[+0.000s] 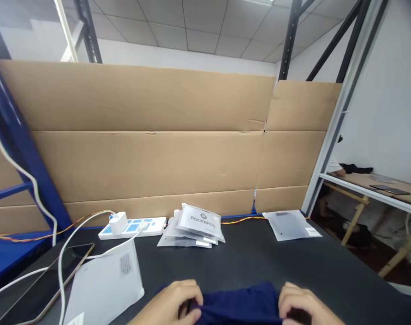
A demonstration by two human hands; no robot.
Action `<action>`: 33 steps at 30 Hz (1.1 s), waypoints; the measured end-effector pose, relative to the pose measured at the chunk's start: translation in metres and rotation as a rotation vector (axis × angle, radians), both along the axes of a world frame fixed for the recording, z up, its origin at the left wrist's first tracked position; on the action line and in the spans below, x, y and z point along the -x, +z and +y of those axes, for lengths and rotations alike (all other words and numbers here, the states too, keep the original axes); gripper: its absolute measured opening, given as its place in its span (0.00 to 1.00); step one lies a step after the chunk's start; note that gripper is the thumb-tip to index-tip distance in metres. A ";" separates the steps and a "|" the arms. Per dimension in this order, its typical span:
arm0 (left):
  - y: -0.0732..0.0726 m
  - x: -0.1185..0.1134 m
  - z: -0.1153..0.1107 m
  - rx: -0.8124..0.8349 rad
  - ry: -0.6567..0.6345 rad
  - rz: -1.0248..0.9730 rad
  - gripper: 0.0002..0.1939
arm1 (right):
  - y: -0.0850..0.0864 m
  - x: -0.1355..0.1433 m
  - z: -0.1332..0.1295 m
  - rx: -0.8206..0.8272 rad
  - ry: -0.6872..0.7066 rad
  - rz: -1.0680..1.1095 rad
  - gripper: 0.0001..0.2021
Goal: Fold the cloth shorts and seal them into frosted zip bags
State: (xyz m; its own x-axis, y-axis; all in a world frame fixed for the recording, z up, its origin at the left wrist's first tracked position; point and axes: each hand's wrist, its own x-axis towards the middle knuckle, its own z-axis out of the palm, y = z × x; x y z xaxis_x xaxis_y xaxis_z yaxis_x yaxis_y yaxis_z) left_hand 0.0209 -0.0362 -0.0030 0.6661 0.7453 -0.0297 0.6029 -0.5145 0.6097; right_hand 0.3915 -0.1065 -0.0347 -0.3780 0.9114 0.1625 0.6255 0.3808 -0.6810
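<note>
A dark navy blue cloth point(241, 304) lies at the bottom middle of the head view, its near part cut off by the frame edge. On its left side, my left hand point(178, 302) pinches the fabric between thumb and curled fingers. Across from it, my right hand point(303, 304) grips the cloth's right side with bent fingers. The fabric between both hands is bunched and slightly raised. What garment or item it is cannot be made out.
Several ROCKBROS packets point(201, 221) are stacked at the back; another packet point(291, 224) lies back right. At left are a frosted pouch point(107, 282), a phone point(49, 284) and a white power strip point(132, 228) with cables. A cardboard wall point(164, 167) closes the back. A person's arm shows far right.
</note>
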 end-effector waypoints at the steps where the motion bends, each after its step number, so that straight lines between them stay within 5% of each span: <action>1: 0.003 0.004 0.011 0.030 0.019 -0.045 0.05 | 0.007 -0.001 0.012 0.020 -0.015 0.003 0.10; 5: 0.003 0.011 0.069 0.090 0.015 -0.127 0.12 | 0.022 0.003 0.091 0.060 0.013 0.024 0.13; 10: -0.026 0.021 0.103 0.069 0.108 -0.198 0.17 | -0.010 0.015 0.165 0.013 -0.039 0.039 0.16; 16: -0.040 0.029 0.102 0.098 0.150 -0.262 0.14 | -0.038 0.007 0.168 -0.040 -0.100 0.083 0.21; 33: -0.039 0.027 0.102 0.124 0.175 -0.268 0.15 | -0.032 0.006 0.162 -0.058 -0.091 0.026 0.19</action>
State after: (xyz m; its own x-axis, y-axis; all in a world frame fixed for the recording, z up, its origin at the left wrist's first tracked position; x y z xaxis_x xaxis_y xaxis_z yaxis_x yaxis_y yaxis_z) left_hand -0.0065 0.0653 -0.0423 0.5250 0.8505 0.0315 0.4855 -0.3297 0.8097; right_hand 0.3858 0.0557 -0.0666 -0.2894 0.9305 0.2246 0.6412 0.3627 -0.6762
